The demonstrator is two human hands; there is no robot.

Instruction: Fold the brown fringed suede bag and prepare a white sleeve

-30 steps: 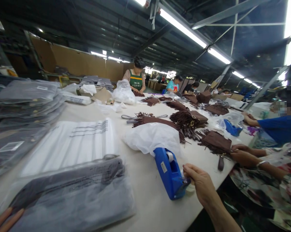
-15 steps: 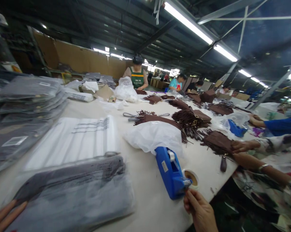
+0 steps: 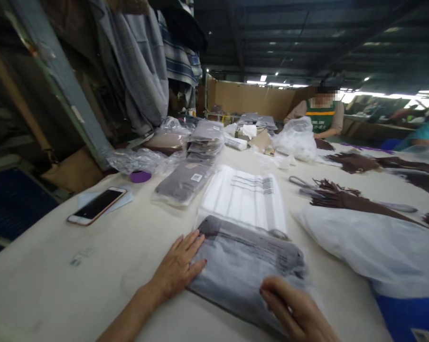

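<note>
A grey folded textile in a clear plastic bag [image 3: 243, 270] lies flat on the table in front of me. My left hand [image 3: 179, 263] rests spread on its left edge, palm down. Over the lower right part of the bag, my right hand [image 3: 293, 304] is closed in a pinch. A small pale glint between its fingers looks like a piece of clear tape, though most of it is hidden. Just beyond lies a white striped textile in plastic [image 3: 241, 194]. The blue tape dispenser [image 3: 410, 313] is partly cut off at lower right.
Bagged grey pieces [image 3: 186, 183] are stacked behind on the left, near a phone [image 3: 97, 206] lying on paper. A white plastic bag [image 3: 371, 247] and brown fringed pieces [image 3: 357, 202] lie to the right. A co-worker [image 3: 321, 116] sits across the table.
My right hand has left the tape dispenser and come over the bagged textile. My left hand still touches the bag's left side. The view has turned left.
</note>
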